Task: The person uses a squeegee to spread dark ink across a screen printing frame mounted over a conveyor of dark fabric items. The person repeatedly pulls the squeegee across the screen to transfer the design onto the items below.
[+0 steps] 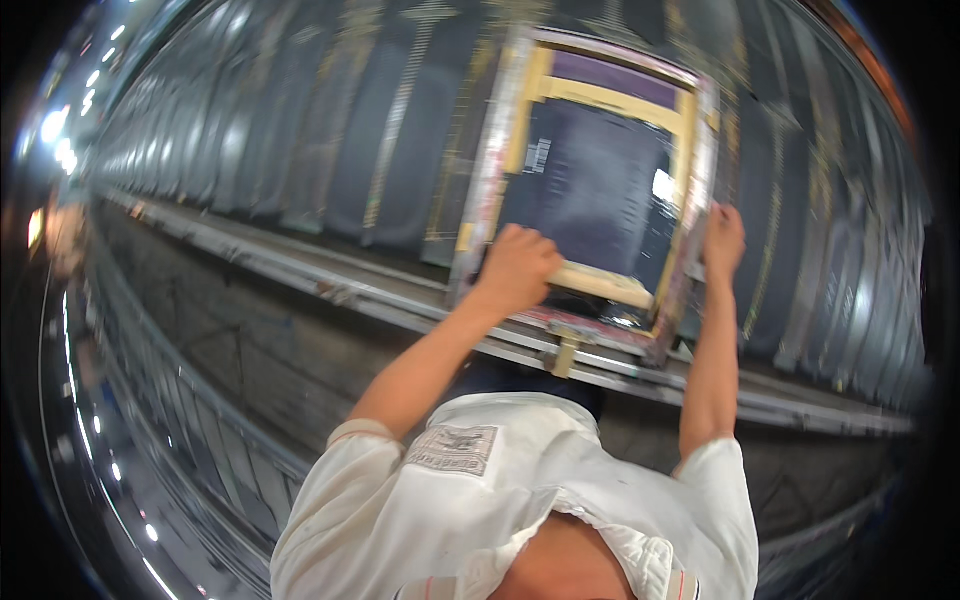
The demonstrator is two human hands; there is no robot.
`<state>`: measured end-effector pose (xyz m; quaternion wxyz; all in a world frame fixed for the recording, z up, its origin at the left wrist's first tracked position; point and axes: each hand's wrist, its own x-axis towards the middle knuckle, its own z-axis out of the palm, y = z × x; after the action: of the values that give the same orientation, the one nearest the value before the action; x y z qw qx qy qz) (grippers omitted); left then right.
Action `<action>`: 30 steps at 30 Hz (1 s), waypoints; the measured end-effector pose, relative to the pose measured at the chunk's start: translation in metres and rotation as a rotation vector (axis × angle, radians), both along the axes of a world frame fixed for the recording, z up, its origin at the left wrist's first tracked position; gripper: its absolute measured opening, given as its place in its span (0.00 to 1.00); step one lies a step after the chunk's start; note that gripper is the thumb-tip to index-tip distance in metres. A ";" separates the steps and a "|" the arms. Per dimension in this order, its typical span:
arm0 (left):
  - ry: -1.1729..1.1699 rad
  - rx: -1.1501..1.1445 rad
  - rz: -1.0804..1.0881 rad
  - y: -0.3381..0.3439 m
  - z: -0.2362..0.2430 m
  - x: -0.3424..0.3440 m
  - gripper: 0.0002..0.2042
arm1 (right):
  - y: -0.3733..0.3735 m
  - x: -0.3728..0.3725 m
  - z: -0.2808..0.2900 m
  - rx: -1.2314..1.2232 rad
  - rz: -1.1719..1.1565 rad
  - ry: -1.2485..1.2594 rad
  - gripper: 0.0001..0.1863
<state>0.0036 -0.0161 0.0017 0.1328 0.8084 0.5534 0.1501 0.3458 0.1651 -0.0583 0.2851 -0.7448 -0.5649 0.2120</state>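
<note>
A screen-printing frame [706, 140] with worn, paint-stained bars lies tilted across the long dark table. Yellow tape borders its dark purple mesh [600, 190], and a bright reflection shows on the mesh's right side. My left hand [520, 268] is closed in a fist over the frame's lower left inner corner; whatever its curled fingers hold is hidden beneath them. At the right bar my right hand [724, 240] has its fingers folded against the frame's outer edge. Dark, glossy ink [628, 318] shows along the bottom inside the frame.
A metal rail [400, 298] runs along the table's near edge, with a small yellowish bracket [567, 355] below the frame. Dark panels [340, 150] with light streaks between them line the table on both sides. A railing-like structure [200, 390] stands lower left.
</note>
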 end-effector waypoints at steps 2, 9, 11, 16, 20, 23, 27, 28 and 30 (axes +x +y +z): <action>-0.025 0.062 -0.013 0.003 -0.005 0.007 0.16 | -0.006 0.024 -0.004 0.033 0.021 0.071 0.18; -0.067 0.030 0.027 -0.011 0.005 0.003 0.14 | -0.013 0.015 0.029 -0.005 0.010 0.238 0.15; -0.043 0.043 0.008 -0.009 -0.002 -0.012 0.14 | -0.011 0.007 0.000 0.101 0.022 0.275 0.15; -0.004 0.126 0.126 -0.048 0.006 -0.026 0.18 | -0.025 -0.047 -0.042 0.063 0.034 0.460 0.14; 0.032 0.138 0.118 -0.056 -0.004 -0.004 0.20 | -0.007 -0.045 -0.050 0.008 0.013 0.429 0.15; 0.008 0.132 0.066 -0.061 -0.015 0.013 0.23 | 0.003 -0.020 -0.050 0.034 -0.001 0.331 0.16; 0.019 0.132 0.009 -0.071 -0.017 0.018 0.25 | 0.000 -0.004 -0.038 0.017 -0.025 0.239 0.16; 0.040 0.141 0.006 -0.069 -0.018 0.017 0.25 | 0.001 -0.009 -0.031 0.016 -0.028 0.193 0.17; 0.034 0.150 -0.001 -0.062 -0.014 0.016 0.25 | 0.002 -0.005 -0.024 0.018 -0.017 0.118 0.17</action>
<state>0.0193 -0.0782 -0.0127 0.0623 0.8188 0.5424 0.1774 0.3410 0.1669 -0.0821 0.3262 -0.7333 -0.5426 0.2480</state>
